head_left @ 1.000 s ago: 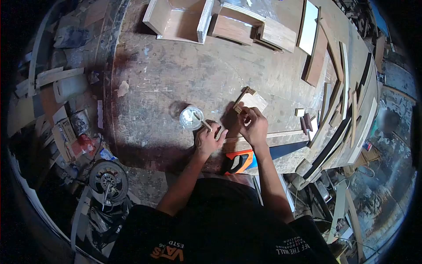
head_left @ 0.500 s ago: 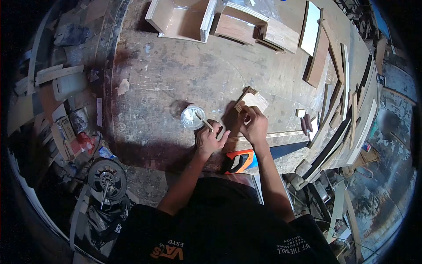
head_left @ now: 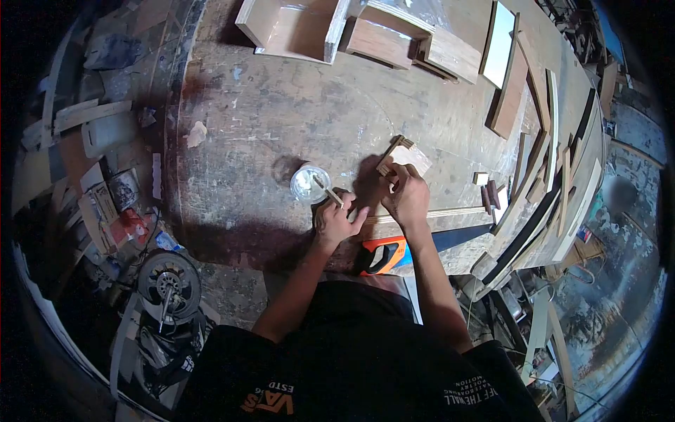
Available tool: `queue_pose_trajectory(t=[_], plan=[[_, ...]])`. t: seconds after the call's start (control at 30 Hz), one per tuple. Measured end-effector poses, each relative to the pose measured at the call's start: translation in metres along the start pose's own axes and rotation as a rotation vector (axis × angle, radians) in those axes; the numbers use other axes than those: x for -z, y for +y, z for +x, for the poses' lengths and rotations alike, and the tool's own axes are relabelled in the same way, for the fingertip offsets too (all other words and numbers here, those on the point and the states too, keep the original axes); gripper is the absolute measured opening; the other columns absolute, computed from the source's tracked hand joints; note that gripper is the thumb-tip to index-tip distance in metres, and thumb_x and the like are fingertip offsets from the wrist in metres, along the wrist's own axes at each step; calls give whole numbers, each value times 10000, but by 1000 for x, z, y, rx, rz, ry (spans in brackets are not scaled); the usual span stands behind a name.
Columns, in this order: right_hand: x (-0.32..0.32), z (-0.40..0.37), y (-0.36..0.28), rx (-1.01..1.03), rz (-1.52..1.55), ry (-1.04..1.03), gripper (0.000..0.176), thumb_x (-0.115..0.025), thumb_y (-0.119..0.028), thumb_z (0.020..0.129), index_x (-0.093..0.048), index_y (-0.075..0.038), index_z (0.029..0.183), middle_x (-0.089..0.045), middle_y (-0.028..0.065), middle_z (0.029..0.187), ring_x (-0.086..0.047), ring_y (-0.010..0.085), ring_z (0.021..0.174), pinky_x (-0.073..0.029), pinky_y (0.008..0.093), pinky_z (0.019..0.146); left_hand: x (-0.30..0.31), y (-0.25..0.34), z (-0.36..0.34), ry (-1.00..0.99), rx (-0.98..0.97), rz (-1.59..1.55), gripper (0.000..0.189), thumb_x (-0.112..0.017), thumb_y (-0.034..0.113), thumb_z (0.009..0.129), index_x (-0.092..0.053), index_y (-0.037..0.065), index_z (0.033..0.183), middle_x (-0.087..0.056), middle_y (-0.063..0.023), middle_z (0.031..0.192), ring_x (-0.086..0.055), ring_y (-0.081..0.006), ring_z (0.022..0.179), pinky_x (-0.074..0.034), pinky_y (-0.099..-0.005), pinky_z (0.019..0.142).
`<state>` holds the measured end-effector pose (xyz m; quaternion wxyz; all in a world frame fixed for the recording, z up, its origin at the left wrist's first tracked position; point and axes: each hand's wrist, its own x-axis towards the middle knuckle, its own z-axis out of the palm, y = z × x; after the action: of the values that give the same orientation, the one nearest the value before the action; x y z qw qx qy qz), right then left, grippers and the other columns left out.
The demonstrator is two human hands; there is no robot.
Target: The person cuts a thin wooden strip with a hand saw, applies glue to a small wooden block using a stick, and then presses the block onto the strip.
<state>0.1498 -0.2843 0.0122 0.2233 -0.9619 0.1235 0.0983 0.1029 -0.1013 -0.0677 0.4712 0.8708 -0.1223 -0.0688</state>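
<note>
My left hand (head_left: 337,220) is at the lower right rim of a clear cup (head_left: 305,184) with white paste inside. A small wooden stick (head_left: 329,191) leans out of the cup, its outer end between the fingers of that hand. To the right, my right hand (head_left: 407,197) is pinched over the lower edge of a small wooden block piece (head_left: 413,157) with a darker ridged strip (head_left: 395,154) along its left side. Whether anything is between those fingertips is hidden.
A saw with an orange handle (head_left: 383,256) lies at the near table edge beneath my right forearm. Open wooden boxes (head_left: 292,32) stand at the far side. Wood strips (head_left: 510,105) lie on the right, near a small block (head_left: 480,178).
My right hand has shifted slightly, its fingers now closer together over the wooden piece. My left hand and the stick have barely moved.
</note>
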Motion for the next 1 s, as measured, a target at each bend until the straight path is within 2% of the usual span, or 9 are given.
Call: queue_pose_trajectory(t=[0.47,0.57,0.67,0.87,0.97,1.0], plan=[[-10,2,5,27,43,49,295,-797,-169,789,-724,-45,1047,-673,127,821,-673,292,667,-537,399,619,-5,-5,-6,-12,45,9,335,-785,365,814,-641,96,953,-661,-114,808,-667,-320,701,-536,-411,599],[-9,3,3,-12,42,6,295,-794,-175,797,-727,-39,1051,-677,136,832,-677,302,675,-537,400,623,-1,-4,-2,-8,17,19,332,-784,360,813,-636,96,952,-660,-117,812,-665,-326,707,-534,-416,605],[-14,2,8,-24,38,-8,298,-739,-288,854,-718,-107,1090,-679,150,921,-688,383,759,-555,473,656,-1,-4,-2,-17,28,9,328,-781,355,815,-633,94,948,-659,-121,814,-665,-328,712,-534,-416,612],[-15,0,4,-37,26,7,305,-726,-277,869,-710,-97,1115,-677,151,938,-687,387,755,-552,474,649,0,-3,0,-7,6,10,332,-774,352,813,-630,83,945,-663,-123,827,-668,-326,711,-539,-414,616],[-15,0,0,-1,33,82,292,-791,-187,808,-735,-33,1050,-685,138,840,-690,311,705,-545,397,642,1,-3,1,6,-17,7,334,-772,346,809,-630,77,945,-668,-125,834,-670,-328,708,-541,-416,614],[-15,0,0,-4,30,81,290,-790,-187,810,-735,-34,1050,-685,138,841,-691,311,707,-547,397,643,1,-3,1,-1,-12,6,335,-772,344,807,-629,75,946,-667,-126,835,-670,-329,708,-542,-416,614]])
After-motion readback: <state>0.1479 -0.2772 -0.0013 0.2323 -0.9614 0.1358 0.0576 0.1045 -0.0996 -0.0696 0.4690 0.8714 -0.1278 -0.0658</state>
